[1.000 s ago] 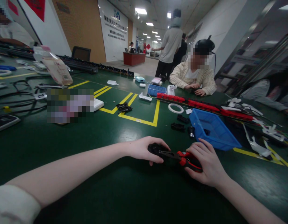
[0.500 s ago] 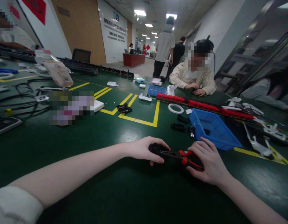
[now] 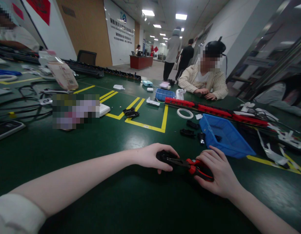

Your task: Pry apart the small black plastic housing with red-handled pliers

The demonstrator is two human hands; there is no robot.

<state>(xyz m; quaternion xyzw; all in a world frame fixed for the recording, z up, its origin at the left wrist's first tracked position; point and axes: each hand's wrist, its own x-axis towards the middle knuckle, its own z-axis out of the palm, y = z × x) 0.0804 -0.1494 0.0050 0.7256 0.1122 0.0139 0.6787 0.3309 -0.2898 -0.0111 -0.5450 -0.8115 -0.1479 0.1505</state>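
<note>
The fingers [image 3: 169,148] of the left hand [image 3: 150,155] are clamped around a small black rounded part [image 3: 161,156], with the thumb on its near side. This part is held in front of the person, over the dark green table [image 3: 130,198]. The fingers of the right hand [image 3: 220,169] are wrapped on the red and black handles of a pair of long-nosed pliers [image 3: 193,167]. The narrow dark metal nose points to the left and reaches the black part; whether its jaws grip the part, I cannot tell.

Just beyond the right hand stands an open blue plastic tray [image 3: 234,153], and on its left side lie three small black pieces [image 3: 187,132]. Behind these pieces is a flat white ring [image 3: 185,117]. Farther away, a long red strip [image 3: 213,110] lies across the table, in front of a seated person in a striped shirt [image 3: 219,85].
</note>
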